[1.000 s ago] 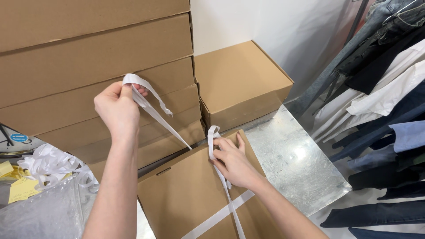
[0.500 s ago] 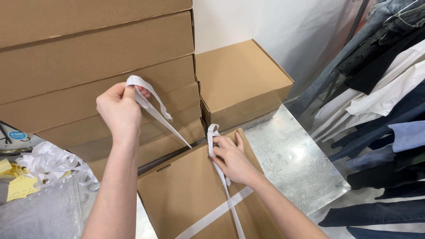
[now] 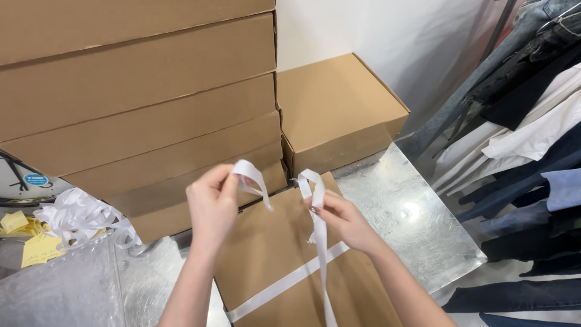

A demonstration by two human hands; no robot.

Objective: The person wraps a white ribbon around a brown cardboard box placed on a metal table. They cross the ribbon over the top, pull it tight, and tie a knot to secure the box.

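Lowered from its earlier raised position, the left hand (image 3: pixel 212 203) pinches one looped end of the white ribbon (image 3: pixel 319 227) near the right hand (image 3: pixel 342 219), which grips the other loop above the ribbon-crossed flat cardboard box (image 3: pixel 272 254), forearms converging.

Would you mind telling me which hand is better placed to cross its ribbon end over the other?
Probably the left hand: it holds a short, free ribbon end raised above the box. The right hand pinches a ribbon loop that runs down the box, leaving less slack.
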